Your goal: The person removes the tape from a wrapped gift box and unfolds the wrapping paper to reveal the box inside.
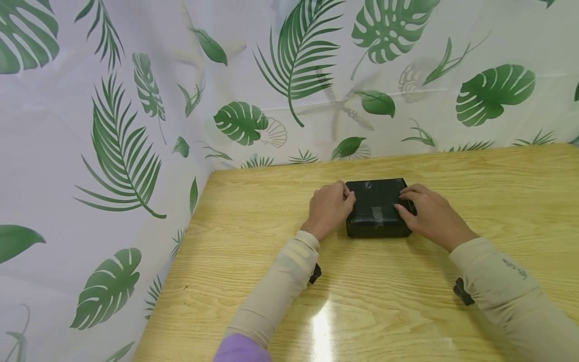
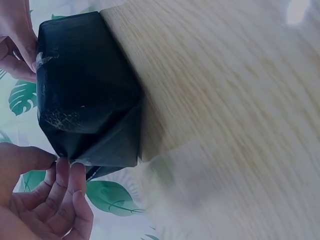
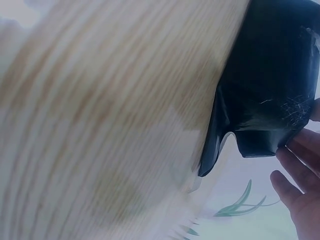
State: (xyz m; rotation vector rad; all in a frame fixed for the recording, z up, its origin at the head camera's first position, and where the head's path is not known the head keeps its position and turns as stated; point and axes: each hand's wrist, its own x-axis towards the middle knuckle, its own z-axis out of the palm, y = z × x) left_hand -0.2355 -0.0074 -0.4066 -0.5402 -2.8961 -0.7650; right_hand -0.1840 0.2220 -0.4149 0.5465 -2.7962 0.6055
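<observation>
A box wrapped in glossy black sheet (image 1: pixel 375 196) lies on the wooden table, with strips of clear tape on its top and front edge. At its left end, my left hand (image 1: pixel 329 207) pinches the folded wrapping between thumb and fingertips, as the left wrist view shows closely (image 2: pixel 50 200). My right hand (image 1: pixel 429 213) is at the other end, its thumb on the top and its fairly straight fingers (image 3: pixel 295 167) touching the upper end edge. Below those fingers, a loose flap of wrapping (image 3: pixel 212 145) sticks out in the right wrist view. The box's underside is hidden.
The light wooden table (image 1: pixel 253 216) reaches back to a white curtain with green leaf prints (image 1: pixel 312 55), which also hangs along the left side. Small dark devices sit under the left wrist (image 1: pixel 315 274) and right wrist (image 1: pixel 462 291).
</observation>
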